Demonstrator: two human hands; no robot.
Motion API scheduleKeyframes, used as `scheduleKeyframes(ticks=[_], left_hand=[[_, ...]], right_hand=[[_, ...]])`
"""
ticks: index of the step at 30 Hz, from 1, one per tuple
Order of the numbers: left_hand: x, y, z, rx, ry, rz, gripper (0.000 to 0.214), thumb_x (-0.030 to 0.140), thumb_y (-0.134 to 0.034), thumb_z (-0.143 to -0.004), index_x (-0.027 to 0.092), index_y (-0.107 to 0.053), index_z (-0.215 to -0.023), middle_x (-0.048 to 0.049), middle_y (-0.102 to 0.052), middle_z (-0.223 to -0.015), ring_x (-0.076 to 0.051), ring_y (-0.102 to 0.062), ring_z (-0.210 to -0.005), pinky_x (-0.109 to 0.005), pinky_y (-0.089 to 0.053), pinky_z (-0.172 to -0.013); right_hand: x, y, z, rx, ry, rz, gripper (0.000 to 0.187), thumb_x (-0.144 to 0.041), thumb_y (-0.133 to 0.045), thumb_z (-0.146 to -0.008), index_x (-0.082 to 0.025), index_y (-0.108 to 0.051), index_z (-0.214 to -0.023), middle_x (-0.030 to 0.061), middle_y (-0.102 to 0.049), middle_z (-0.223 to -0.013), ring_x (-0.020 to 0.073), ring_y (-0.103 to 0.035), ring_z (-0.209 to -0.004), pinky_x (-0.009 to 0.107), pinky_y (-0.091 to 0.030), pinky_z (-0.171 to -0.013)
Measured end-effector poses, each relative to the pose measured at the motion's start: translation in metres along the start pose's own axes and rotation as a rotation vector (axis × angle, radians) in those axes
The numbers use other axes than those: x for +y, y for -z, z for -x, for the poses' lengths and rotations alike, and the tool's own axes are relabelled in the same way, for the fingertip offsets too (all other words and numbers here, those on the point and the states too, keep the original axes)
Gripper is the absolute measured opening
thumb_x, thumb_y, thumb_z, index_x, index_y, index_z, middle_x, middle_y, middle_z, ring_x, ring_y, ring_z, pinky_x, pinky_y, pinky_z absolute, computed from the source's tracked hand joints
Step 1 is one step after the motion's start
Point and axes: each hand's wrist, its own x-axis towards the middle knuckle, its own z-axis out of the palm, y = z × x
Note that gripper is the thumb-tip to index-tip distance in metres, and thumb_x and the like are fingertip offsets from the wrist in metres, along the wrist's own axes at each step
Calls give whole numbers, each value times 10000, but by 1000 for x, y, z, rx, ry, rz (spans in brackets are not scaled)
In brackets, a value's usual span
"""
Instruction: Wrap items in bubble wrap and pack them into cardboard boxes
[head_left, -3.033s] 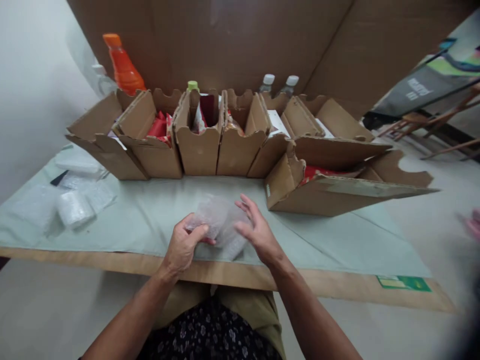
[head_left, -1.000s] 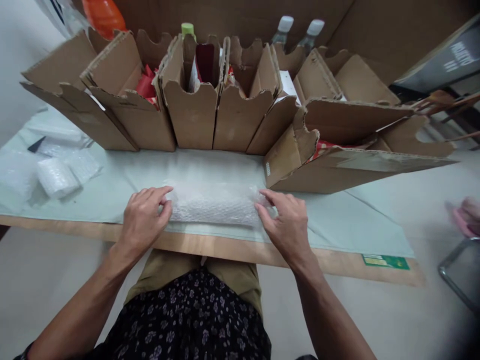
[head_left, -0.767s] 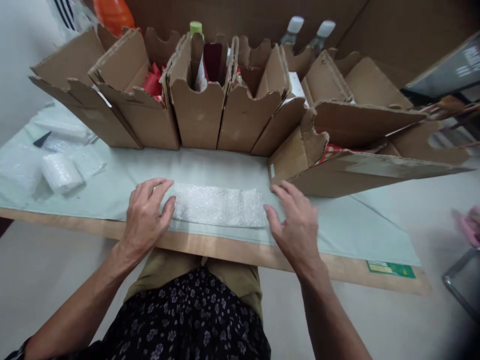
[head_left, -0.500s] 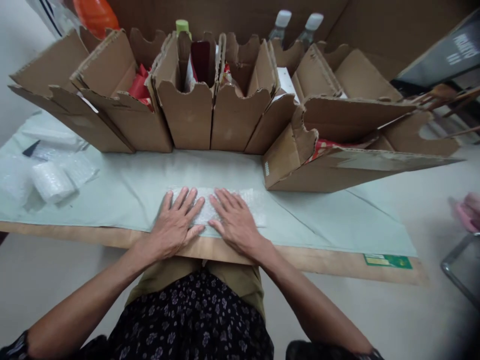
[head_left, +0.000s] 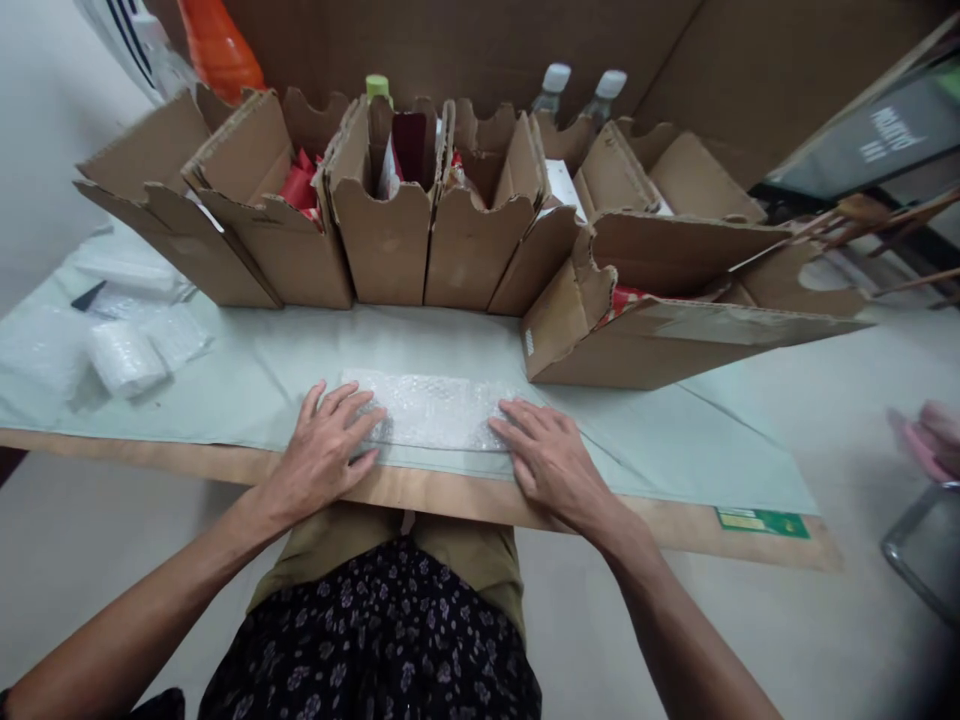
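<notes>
From the head view, we see a flat strip of bubble wrap (head_left: 439,410) lying on the pale green cloth (head_left: 675,435) that covers the table (head_left: 442,494), close to the near edge and between the 2 hands. Its long axis runs left to right, roughly parallel to that edge, so 1 short end points to our left and the other to our right.

Our left hand (head_left: 334,445) is palm down and open, fingers loosely spread, with the fingertips over the strip's left end. Our right hand (head_left: 551,455) is also open, its fingers stretched toward the left and their tips at the right end. We see neither hand gripping anything; how hard they press, we cannot tell.

Beyond the strip stands a row of open cardboard boxes (head_left: 382,250). A slanted box (head_left: 652,345) sits in front of the row's right part, its long side running left to right. Loose bubble wrap pieces (head_left: 127,358) lie well to the left.
</notes>
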Motion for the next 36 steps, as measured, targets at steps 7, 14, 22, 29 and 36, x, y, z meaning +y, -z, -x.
scheduleKeyframes(ticks=[7,14,22,29,36], left_hand=[[7,3,-11,-2,-67,-14,305,148,-590,-900,208,-727,-1166,-149,-729,-1256,-380,-615,-1277,-673,-385,-1145],[-2,-17,-81,215,-131,80,314,81,-537,-935,248,-778,-1049,-83,-714,-1334,-310,-566,-1375,-628,-368,-1190],[-17,-17,-59,66,-82,200,549,20,-519,-838,189,-666,-1340,-151,-529,-1565,-355,-408,-1509,-653,-357,-1206],[51,-4,11,-60,-277,421,596,99,-604,-823,226,-617,-1406,-141,-602,-1497,-343,-473,-1461,-629,-391,-1205],[60,-8,3,134,41,672,181,177,-609,-935,216,-726,-1068,-62,-780,-1011,-232,-711,-1001,-433,-565,-924]], right_hand=[[-11,3,-1,255,-27,-167,244,-149,-510,-1012,-208,-742,-1063,90,-784,-1176,253,-698,-1157,447,-521,-948],[-81,22,17,410,-22,-123,259,-89,-530,-980,-238,-704,-1101,40,-785,-946,220,-721,-952,434,-492,-935],[-104,-14,23,139,-29,-185,490,-387,-650,-983,-177,-565,-1418,172,-653,-1412,333,-605,-1273,542,-461,-1061],[-91,-16,23,157,45,-183,201,-207,-576,-1015,-226,-709,-1164,109,-736,-1251,269,-653,-1153,451,-504,-936],[-92,-6,-5,302,-132,-462,179,-237,-539,-1051,-235,-718,-1046,26,-786,-910,188,-698,-809,359,-529,-789]])
